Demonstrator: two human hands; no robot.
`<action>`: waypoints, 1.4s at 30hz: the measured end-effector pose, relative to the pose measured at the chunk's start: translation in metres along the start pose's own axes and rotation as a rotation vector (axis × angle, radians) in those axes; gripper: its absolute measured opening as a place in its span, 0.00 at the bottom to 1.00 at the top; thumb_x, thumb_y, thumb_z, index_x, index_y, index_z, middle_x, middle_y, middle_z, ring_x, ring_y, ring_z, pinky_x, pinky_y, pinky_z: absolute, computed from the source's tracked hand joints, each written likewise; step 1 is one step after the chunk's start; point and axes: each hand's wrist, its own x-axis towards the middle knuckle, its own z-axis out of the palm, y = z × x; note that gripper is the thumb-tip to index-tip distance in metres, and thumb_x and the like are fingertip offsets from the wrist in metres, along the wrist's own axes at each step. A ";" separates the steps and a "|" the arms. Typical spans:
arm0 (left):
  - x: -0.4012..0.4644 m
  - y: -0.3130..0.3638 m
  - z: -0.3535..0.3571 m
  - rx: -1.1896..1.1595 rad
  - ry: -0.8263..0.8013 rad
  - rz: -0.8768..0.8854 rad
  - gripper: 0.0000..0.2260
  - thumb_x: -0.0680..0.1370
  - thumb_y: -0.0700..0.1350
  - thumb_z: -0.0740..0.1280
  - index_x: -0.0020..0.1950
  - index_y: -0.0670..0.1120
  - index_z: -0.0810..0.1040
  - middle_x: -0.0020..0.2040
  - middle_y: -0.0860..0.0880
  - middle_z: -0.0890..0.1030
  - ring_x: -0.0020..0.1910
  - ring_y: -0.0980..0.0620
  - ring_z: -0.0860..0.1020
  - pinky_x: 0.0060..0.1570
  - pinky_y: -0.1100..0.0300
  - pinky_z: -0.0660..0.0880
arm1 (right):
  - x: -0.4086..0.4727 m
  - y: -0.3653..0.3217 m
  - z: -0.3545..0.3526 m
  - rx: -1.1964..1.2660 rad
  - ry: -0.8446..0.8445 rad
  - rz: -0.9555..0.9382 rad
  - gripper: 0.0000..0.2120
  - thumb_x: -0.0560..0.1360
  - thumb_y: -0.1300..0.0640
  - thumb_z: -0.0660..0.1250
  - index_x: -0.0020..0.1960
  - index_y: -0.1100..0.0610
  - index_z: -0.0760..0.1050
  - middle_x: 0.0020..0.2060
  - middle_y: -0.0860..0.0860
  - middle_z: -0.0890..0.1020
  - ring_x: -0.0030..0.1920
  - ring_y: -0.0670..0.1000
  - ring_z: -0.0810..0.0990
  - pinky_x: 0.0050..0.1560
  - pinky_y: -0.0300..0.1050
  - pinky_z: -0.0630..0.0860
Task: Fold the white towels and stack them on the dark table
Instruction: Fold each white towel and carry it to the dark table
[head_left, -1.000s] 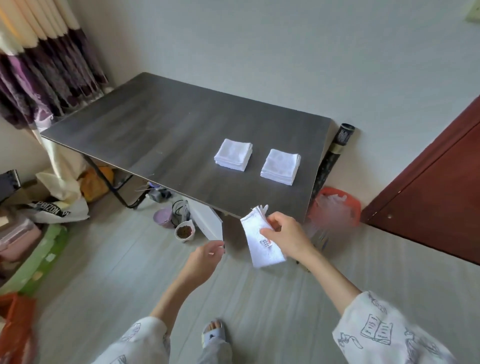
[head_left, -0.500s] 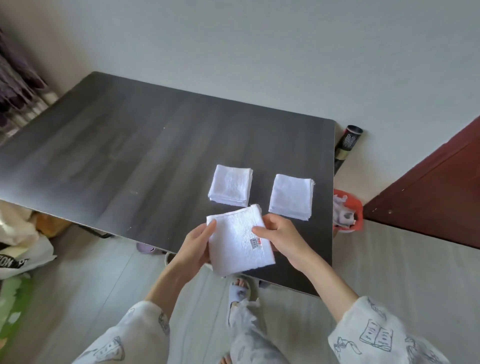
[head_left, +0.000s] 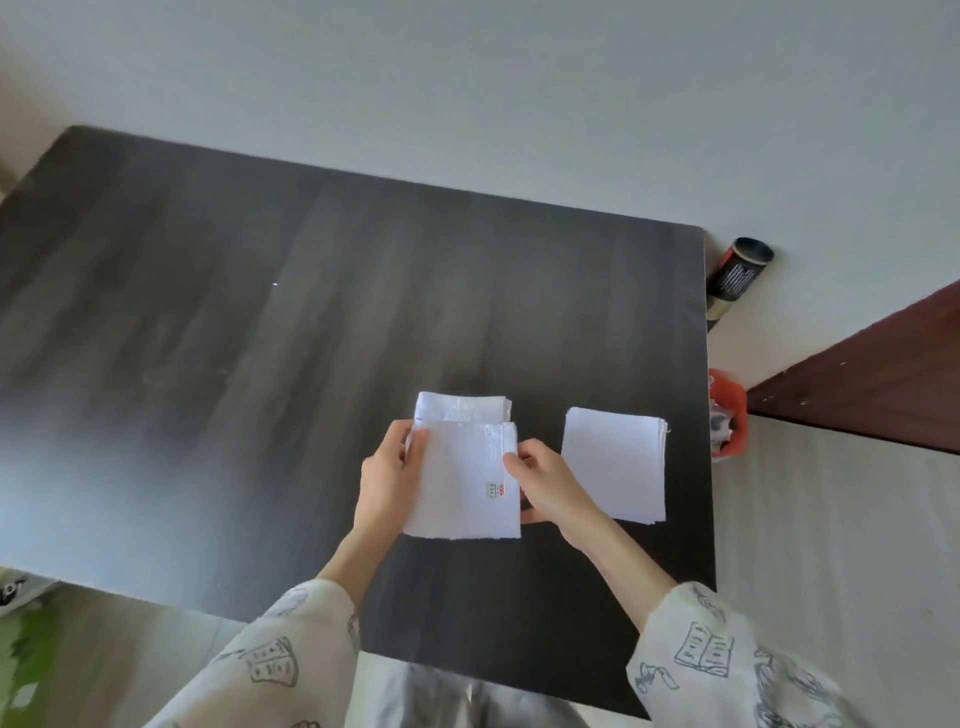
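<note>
Dark table against pale wall. Left hand and right hand pinch opposite side edges of folded towel, held over left stack; right stack just beside. Towel likely light, limp; edge grips suit.

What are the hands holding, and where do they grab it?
Both hold one folded white terry towel with a small label. The left hand grips its left edge, the right hand its right edge, above the left stack of folded white towels.
</note>
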 end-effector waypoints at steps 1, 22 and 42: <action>0.010 0.000 0.001 0.022 -0.008 0.001 0.07 0.80 0.52 0.55 0.49 0.53 0.72 0.33 0.51 0.71 0.31 0.53 0.69 0.32 0.60 0.67 | 0.009 -0.001 0.001 -0.023 0.017 0.002 0.07 0.80 0.52 0.58 0.55 0.54 0.66 0.51 0.49 0.75 0.49 0.46 0.76 0.37 0.36 0.77; 0.080 -0.017 0.014 0.361 -0.094 0.050 0.11 0.81 0.51 0.52 0.57 0.47 0.66 0.42 0.48 0.76 0.42 0.41 0.77 0.43 0.48 0.77 | 0.075 0.013 0.022 -0.243 0.263 0.045 0.10 0.80 0.53 0.57 0.57 0.58 0.66 0.47 0.48 0.72 0.44 0.45 0.74 0.38 0.32 0.71; -0.016 0.048 -0.005 0.301 -0.319 0.544 0.14 0.80 0.49 0.55 0.64 0.48 0.67 0.58 0.53 0.73 0.48 0.53 0.74 0.48 0.58 0.70 | -0.076 0.032 -0.002 0.004 0.599 0.084 0.15 0.80 0.51 0.58 0.63 0.55 0.68 0.59 0.52 0.76 0.54 0.49 0.77 0.52 0.36 0.73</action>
